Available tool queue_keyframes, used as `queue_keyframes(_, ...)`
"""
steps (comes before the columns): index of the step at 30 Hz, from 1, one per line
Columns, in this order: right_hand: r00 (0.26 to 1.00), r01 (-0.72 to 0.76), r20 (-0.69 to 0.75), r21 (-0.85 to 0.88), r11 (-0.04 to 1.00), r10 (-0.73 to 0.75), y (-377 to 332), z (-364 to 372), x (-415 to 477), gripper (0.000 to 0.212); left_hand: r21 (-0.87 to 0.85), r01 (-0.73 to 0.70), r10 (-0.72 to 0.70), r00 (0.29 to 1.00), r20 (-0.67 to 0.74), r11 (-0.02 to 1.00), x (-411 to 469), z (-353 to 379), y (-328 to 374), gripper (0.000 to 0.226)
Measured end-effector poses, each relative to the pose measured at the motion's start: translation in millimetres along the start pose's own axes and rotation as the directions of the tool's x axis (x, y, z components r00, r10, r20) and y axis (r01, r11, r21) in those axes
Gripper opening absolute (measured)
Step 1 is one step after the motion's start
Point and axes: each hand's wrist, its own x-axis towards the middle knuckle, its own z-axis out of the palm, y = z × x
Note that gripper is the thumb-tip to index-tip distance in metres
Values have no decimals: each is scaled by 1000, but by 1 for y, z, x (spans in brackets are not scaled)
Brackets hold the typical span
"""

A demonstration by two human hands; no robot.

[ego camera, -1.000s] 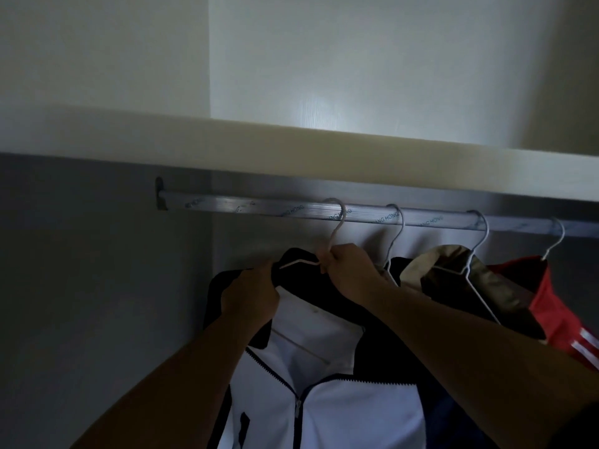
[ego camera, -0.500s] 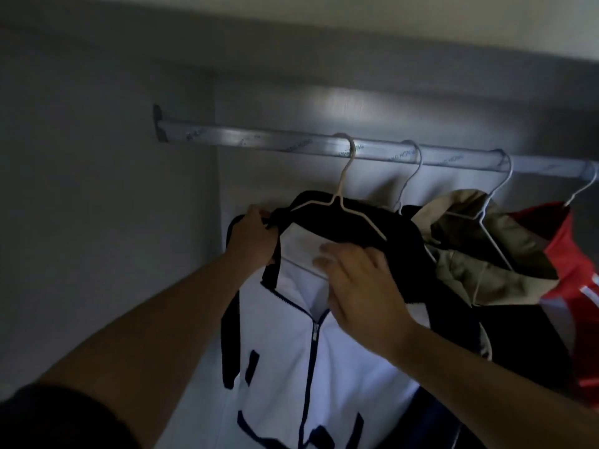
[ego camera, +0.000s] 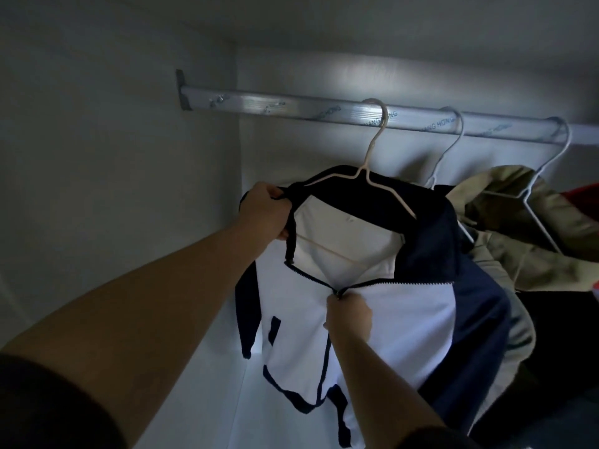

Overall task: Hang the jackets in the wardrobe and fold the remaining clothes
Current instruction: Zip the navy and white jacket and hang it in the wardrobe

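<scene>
A white and navy zip jacket (ego camera: 398,322) hangs on a pale wire hanger (ego camera: 372,150) hooked over the metal wardrobe rail (ego camera: 291,106). My left hand (ego camera: 267,212) grips the jacket's dark collar at its left shoulder. Lower down, my right hand (ego camera: 350,317) pinches the zipper pull at the chest, where the two front halves meet. Above the pull the zip is undone and the white lining shows.
To the right on the same rail hang a second white hanger (ego camera: 453,137), an olive jacket (ego camera: 525,228) on its own hanger and a red garment (ego camera: 583,196) at the frame edge. The wardrobe's left wall (ego camera: 113,189) stands close to the jacket.
My right hand left the hanger neck, slid down the jacket front and now pinches the zipper pull. My left hand kept hold of the collar. The view has tilted down.
</scene>
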Motion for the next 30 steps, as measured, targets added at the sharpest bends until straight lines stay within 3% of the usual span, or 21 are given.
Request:
queue_keyframes(5, 998, 70, 9, -22, 997, -70, 7, 5, -4, 12, -52, -3, 3, 1000, -4, 999, -2, -2, -3, 15)
queue_keyframes(9, 961, 202, 202, -42, 978, -190, 26, -3, -15, 15, -119, -7, 9, 1000, 18, 993, -12, -1, -25, 16)
queue_keyframes(12, 910, 179, 367, 67, 981, -191, 31, -21, -25, 20, -142, 34, -29, 999, 39, 989, -26, -2, -63, 14)
queue_keyframes(15, 870, 117, 463, 139, 983, -169, 23, -44, -34, 22, 16, 88, -89, 993, 75, 996, -54, 3, -120, 16)
queue_keyframes(18, 848, 96, 507, 143, 985, -156, 14, -62, -41, 23, 367, -36, -46, 976, 213, 929, -83, 19, -168, 16)
queue_keyframes(21, 834, 36, 536, 190, 981, -135, 10, -70, -46, 24, 450, -172, 2, 935, 354, 876, -99, 42, -183, 14)
queue_keyframes(27, 812, -84, 572, 307, 948, -114, 3, -71, -57, 19, 604, -355, 252, 934, 252, 714, -98, 64, -185, 27)
queue_keyframes(30, 846, -96, 510, 436, 895, -158, -8, -74, -61, 27, 653, -409, 296, 913, 282, 637, -98, 57, -187, 22)
